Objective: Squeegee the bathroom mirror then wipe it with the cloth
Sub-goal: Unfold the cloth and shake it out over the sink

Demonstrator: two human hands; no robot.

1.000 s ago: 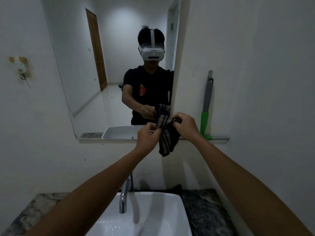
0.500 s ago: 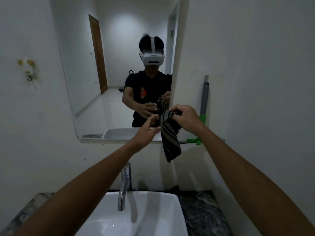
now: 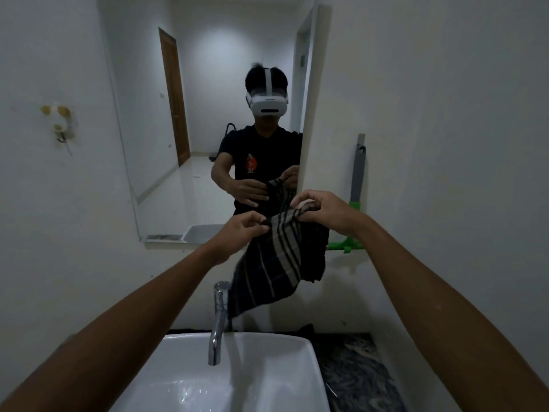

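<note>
Cloth: the dark striped cloth (image 3: 276, 263) hangs in the air in front of the mirror's lower right corner, above the tap, held by its top edge and draping down to about 7 o'clock.
Left hand: the left hand (image 3: 242, 230) pinches the cloth's top edge at its 10 o'clock corner, thumb and forefinger closed on the fabric, other fingers loosely curled.
Right hand: the right hand (image 3: 329, 211) grips the top edge at 1 o'clock, fingertips bunched tight on a fold.
Mirror: the mirror (image 3: 190, 120) fills the wall from 10 to 12 o'clock of the cloth; I can't tell in this dim light whether the glass is wet or streaked.
Squeegee: the green and grey squeegee (image 3: 355, 200) stands on the ledge at 3 o'clock of the cloth, leaning on the wall, in nobody's grip, so the squeegee pass looks done.
Step in hand: judging by the two-handed hold, it's opening out or folding the cloth before the wipe.
How to do it well: fold it into a flat pad, not a loose bunch, press one palm behind it, start at the top corner, and work down in overlapping strokes.
Around: the tap (image 3: 218, 319) and white basin (image 3: 267, 367) sit at 6 o'clock, directly beneath.
</note>
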